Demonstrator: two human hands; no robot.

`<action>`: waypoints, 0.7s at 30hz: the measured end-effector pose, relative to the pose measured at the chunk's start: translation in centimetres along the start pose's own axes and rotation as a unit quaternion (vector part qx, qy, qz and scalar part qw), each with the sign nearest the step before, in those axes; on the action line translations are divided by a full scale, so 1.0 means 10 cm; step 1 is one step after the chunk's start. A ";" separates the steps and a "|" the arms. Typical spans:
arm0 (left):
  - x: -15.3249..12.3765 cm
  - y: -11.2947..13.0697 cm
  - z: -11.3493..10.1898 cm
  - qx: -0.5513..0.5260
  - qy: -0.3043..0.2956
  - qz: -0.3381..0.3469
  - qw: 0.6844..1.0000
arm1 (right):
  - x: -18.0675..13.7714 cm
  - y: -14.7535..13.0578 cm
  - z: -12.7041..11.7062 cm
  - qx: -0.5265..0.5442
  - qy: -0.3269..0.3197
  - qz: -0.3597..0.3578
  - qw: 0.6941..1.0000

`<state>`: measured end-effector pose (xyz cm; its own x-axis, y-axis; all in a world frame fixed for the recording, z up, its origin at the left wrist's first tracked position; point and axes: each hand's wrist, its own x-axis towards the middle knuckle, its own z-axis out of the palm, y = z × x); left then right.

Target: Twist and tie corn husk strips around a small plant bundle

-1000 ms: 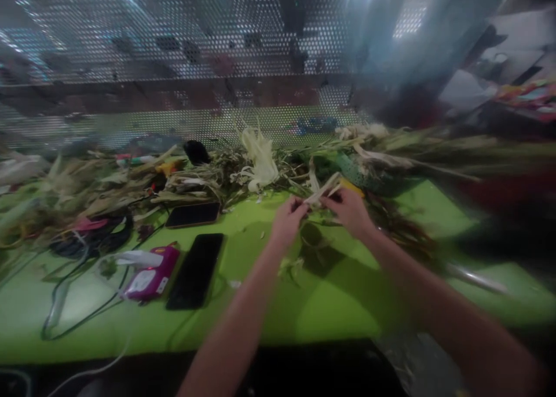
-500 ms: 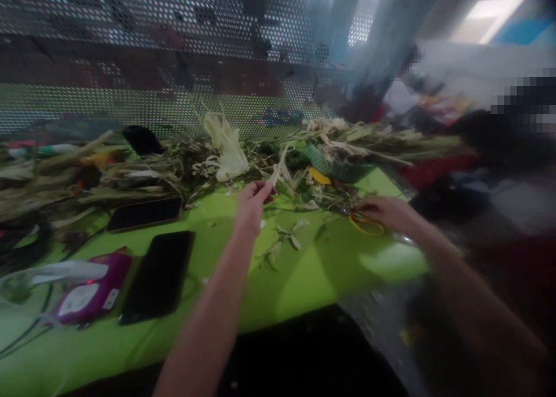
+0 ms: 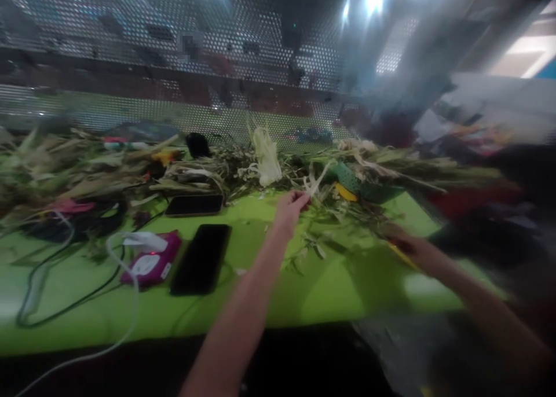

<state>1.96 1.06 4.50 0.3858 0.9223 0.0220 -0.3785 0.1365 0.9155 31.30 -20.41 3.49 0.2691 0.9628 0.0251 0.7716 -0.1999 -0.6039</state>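
Since half a second ago: the right hand (image 3: 402,243) has dropped from the leaf pile (image 3: 208,174) toward the table's right corner; the left hand (image 3: 290,207) stays raised at the pile's front.
Left hand: thumb and forefinger pinched shut on a pale leaf strip (image 3: 316,183), which stands just before the pile, near the green basket (image 3: 362,184).
Right hand: blurred; a yellow object (image 3: 403,257) lies against it, and the grip cannot be judged.
Count: two dark phones (image 3: 194,205) close together, one magenta device (image 3: 151,264), one white cable (image 3: 137,301).
Room: bare green table (image 3: 330,293) between the forearms; its near edge runs under both arms, and the right edge is just beyond the right hand.
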 end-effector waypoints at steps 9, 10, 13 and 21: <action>-0.02 -0.02 0.06 -0.009 -0.032 -0.004 0.999 | 0.17 -0.81 0.15 0.100 -0.077 -0.023 0.992; -0.02 -0.02 0.06 -0.008 -0.035 -0.007 0.999 | 0.21 -0.89 0.17 0.087 -0.076 -0.045 0.992; -0.01 -0.04 0.06 0.001 -0.043 -0.012 0.999 | 0.29 -1.02 0.23 0.050 -0.093 -0.078 0.991; -0.07 -0.03 0.10 0.009 -0.070 -0.016 0.997 | 0.44 -1.20 0.37 -0.006 -0.089 -0.111 0.990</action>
<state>2.68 0.04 4.64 0.5127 0.8573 0.0469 -0.3493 0.1584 0.9235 21.10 -13.10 7.87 -0.0126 0.9998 0.0152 0.8080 0.0191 -0.5889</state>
